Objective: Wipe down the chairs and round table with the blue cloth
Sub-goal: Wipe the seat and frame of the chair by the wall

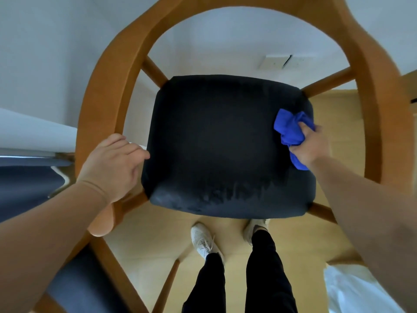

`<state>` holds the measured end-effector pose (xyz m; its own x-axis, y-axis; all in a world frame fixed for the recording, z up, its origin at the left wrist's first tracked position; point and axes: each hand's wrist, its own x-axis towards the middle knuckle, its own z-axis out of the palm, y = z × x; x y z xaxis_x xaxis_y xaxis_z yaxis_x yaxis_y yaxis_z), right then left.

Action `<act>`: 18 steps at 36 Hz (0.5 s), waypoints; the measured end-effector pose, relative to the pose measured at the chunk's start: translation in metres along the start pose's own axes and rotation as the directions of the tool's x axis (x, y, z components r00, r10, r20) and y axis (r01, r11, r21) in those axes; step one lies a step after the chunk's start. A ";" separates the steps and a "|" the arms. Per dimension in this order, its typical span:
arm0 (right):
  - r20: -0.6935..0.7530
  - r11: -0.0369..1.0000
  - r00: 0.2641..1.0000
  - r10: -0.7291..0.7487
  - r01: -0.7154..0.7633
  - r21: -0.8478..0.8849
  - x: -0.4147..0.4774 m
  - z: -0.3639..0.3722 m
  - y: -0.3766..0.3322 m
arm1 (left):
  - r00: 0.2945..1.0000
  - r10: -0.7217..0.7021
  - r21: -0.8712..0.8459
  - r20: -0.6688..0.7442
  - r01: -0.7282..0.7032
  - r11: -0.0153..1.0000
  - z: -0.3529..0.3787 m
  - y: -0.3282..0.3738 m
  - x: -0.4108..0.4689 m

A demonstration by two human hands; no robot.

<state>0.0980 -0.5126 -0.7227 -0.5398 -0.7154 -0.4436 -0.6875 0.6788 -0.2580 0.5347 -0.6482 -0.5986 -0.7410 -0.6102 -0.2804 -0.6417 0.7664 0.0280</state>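
Directly below me stands a wooden chair (106,91) with a curved arm-and-back rail and a dark padded seat (216,145). My right hand (312,145) is closed on a bunched blue cloth (291,129), pressing it against the seat's right edge. My left hand (112,163) grips the chair's left arm rail near its front end, fingers curled over the wood beside the seat. A lighter smeared patch shows along the seat's front edge.
A second chair with a dark seat (85,290) stands at the lower left. A white edge, perhaps the table (33,132), lies at the left. My feet in white shoes (203,240) stand on the wooden floor in front of the seat. White fabric (352,290) shows at lower right.
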 end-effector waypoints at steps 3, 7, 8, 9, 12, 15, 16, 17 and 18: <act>0.013 0.999 0.999 0.042 -0.041 -0.035 -0.025 0.010 0.008 | 1.000 0.006 -0.003 -0.013 -0.006 1.000 -0.001 0.001 0.001; 0.042 0.992 0.994 0.105 -0.102 -0.081 -0.062 0.024 0.014 | 1.000 0.017 -0.006 -0.017 -0.017 1.000 -0.002 0.001 0.000; 0.051 0.990 0.991 0.120 -0.116 -0.085 -0.071 0.027 0.015 | 1.000 0.021 -0.007 -0.021 -0.021 1.000 -0.002 0.001 0.000; 0.061 0.986 0.988 0.142 -0.136 -0.091 -0.081 0.031 0.017 | 0.999 0.025 -0.008 -0.026 -0.025 1.000 -0.002 0.001 0.000; 0.066 0.974 0.976 0.208 -0.200 -0.110 -0.113 0.046 0.021 | 0.999 0.025 -0.006 -0.034 -0.025 1.000 -0.001 0.001 -0.001; 0.062 0.961 0.960 0.274 -0.269 -0.067 -0.135 0.061 0.023 | 0.999 0.023 -0.022 -0.029 -0.023 0.999 -0.002 0.001 -0.001; 0.056 0.957 0.956 0.289 -0.286 -0.054 -0.138 0.062 0.021 | 0.999 0.022 -0.025 -0.026 -0.022 0.999 -0.002 0.002 -0.001; 0.046 0.954 0.953 0.299 -0.297 -0.047 -0.138 0.063 0.019 | 0.999 0.020 -0.028 -0.033 -0.021 0.999 -0.002 0.002 -0.001; 0.037 0.951 0.950 0.309 -0.307 -0.043 -0.137 0.063 0.017 | 0.999 0.020 -0.032 -0.043 -0.021 0.999 -0.002 0.003 -0.001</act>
<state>0.1906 -0.3922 -0.7203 -0.7075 -0.4644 -0.5327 -0.5089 0.8578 -0.0719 0.5335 -0.6459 -0.5965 -0.7614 -0.6031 -0.2378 -0.6320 0.7723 0.0649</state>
